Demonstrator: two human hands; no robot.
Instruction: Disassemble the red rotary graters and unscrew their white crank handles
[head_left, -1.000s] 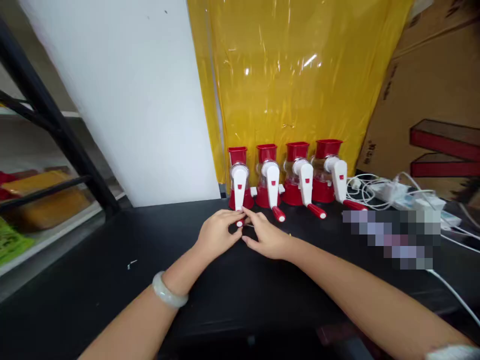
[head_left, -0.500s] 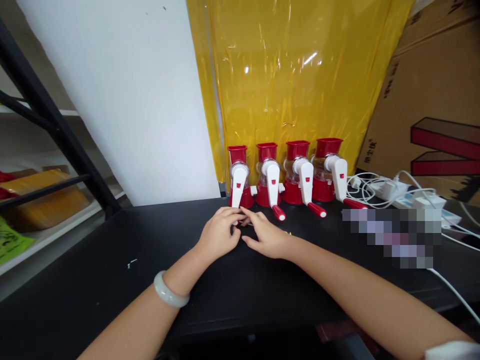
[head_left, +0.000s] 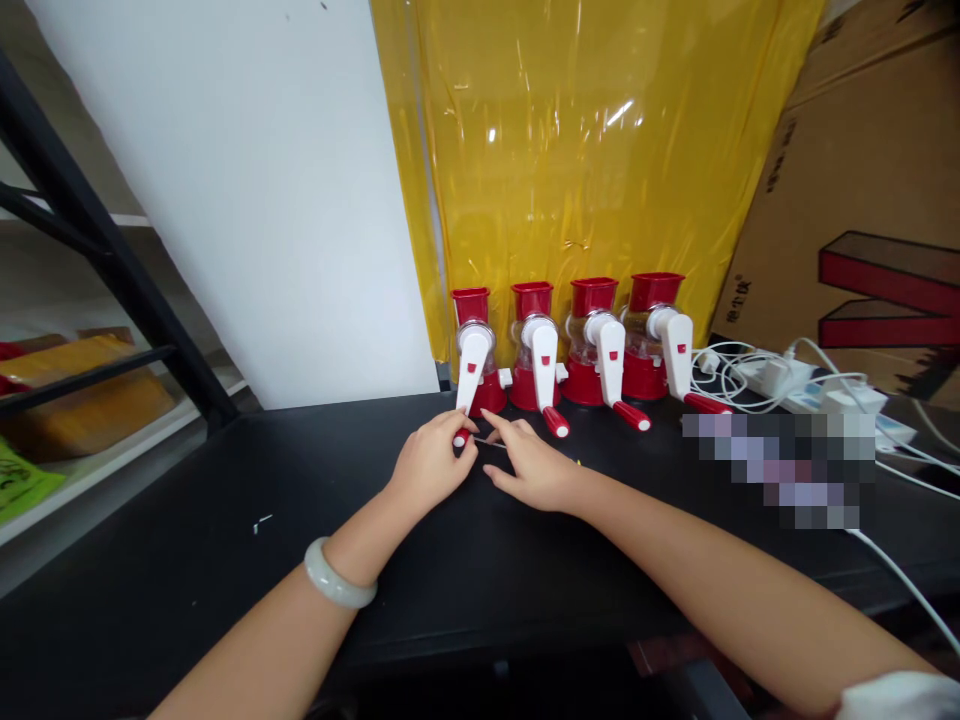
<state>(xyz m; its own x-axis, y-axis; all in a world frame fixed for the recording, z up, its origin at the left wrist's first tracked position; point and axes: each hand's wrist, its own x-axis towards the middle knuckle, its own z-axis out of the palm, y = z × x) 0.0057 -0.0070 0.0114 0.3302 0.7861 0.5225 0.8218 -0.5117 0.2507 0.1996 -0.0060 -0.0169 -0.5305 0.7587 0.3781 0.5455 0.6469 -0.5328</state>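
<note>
Four red-and-white rotary drum graters stand in a row, the leftmost grater [head_left: 471, 365] nearest my hands. My left hand [head_left: 429, 462], with a pale bangle at the wrist, has its fingers closed around the red crank handle [head_left: 460, 438] of that grater; the handle's white end shows between them. Facing it, my right hand [head_left: 540, 468] reaches in with index finger and thumb apart. A thin metal-shafted tool [head_left: 489, 443] runs from under its fingers toward the handle. A small yellow bit [head_left: 578, 463] shows behind that hand; most of the tool is hidden.
The other graters [head_left: 534, 350] stand to the right on the black table [head_left: 180, 560]. White cables and chargers [head_left: 780, 378] lie beyond them, with a blurred-out object in front. Behind are a white board [head_left: 255, 200], a yellow-wrapped panel [head_left: 540, 150] and a cardboard box [head_left: 870, 180].
My left fingers have shifted slightly left and down, uncovering more of the red crank handle. The leftmost crank tilts a little further left. My right hand has barely moved.
</note>
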